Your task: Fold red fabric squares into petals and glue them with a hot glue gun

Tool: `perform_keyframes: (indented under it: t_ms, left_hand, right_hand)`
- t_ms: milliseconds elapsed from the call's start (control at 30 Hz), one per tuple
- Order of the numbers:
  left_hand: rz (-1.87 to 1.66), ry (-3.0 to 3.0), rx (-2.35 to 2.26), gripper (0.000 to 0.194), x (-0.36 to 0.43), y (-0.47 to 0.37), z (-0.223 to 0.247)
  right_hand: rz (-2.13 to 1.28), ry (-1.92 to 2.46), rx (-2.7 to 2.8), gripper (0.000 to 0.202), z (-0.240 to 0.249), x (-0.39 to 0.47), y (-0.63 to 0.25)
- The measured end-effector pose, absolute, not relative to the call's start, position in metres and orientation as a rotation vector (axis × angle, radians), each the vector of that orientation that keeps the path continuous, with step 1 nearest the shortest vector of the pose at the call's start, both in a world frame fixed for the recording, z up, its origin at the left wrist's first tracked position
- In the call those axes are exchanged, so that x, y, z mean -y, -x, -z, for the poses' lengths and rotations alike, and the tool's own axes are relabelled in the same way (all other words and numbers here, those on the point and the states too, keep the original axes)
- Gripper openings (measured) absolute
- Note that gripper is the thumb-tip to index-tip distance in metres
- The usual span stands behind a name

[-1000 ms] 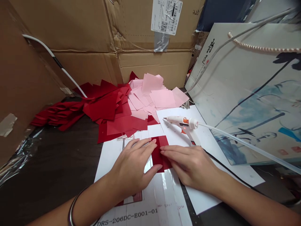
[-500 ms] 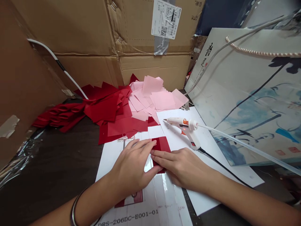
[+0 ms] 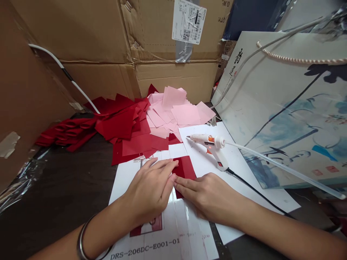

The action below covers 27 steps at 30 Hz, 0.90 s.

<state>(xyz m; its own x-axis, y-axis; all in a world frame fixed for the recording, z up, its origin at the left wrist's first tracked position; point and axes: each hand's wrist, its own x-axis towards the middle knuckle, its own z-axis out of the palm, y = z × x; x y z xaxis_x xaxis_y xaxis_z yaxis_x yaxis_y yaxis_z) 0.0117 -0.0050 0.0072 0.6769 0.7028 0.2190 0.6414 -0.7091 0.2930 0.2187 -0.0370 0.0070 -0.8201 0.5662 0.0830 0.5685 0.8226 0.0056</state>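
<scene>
A dark red square of cloth or paper [image 3: 186, 167] lies on the white printed sheet [image 3: 195, 227], with a crease running down it. At its left edge my left hand [image 3: 151, 184] is closed, the thumb tip drawn in against the edge. My right hand [image 3: 202, 191] presses its fingers together over the square's lower left part, fingertips meeting the left thumb. The hands hide that edge and much of the lower half. Right of the square, a white glue gun [image 3: 214, 146] rests on its side on another white sheet [image 3: 238, 173].
Red squares [image 3: 121, 122] and pink squares [image 3: 173, 108] are heaped behind the hands. Folded red pieces [image 3: 67, 131] lie far left. A cardboard wall [image 3: 103, 32] closes the back, and a painted paper bag [image 3: 284, 108] stands right. The gun's black cord [image 3: 255, 191] and long glue stick [image 3: 284, 169] extend rightward.
My left thumb has moved up from the square's lower part to its left edge, beside the right fingertips. The view has shifted slightly; the glue gun stays in place.
</scene>
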Motion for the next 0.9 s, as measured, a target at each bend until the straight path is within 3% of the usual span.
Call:
perform_keyframes:
  t_ms: [200,400,567,733,900]
  left_hand:
    - [-0.472,-2.806,-1.118,0.036,0.004,-0.014,-0.002]
    - [-0.471,-2.781,-1.147,0.036,0.005,-0.016,-0.003]
    - [-0.453,-2.773,-1.152,0.041,0.005,-0.014,-0.003]
    - [-0.445,-2.745,-1.117,0.048,0.007,-0.012,-0.006]
    - [-0.463,-2.716,-1.102,0.053,0.009,-0.01,-0.007]
  right_hand:
    - [0.15,0.868,2.931,0.052,-0.008,0.048,-0.212]
    - [0.0,0.866,2.993,0.052,-0.012,0.066,-0.209]
    - [-0.237,0.811,2.742,0.04,-0.011,0.068,-0.215]
    - [-0.175,0.824,2.32,0.037,-0.006,0.056,-0.219]
    - [-0.266,1.018,2.478,0.044,-0.002,0.044,-0.218]
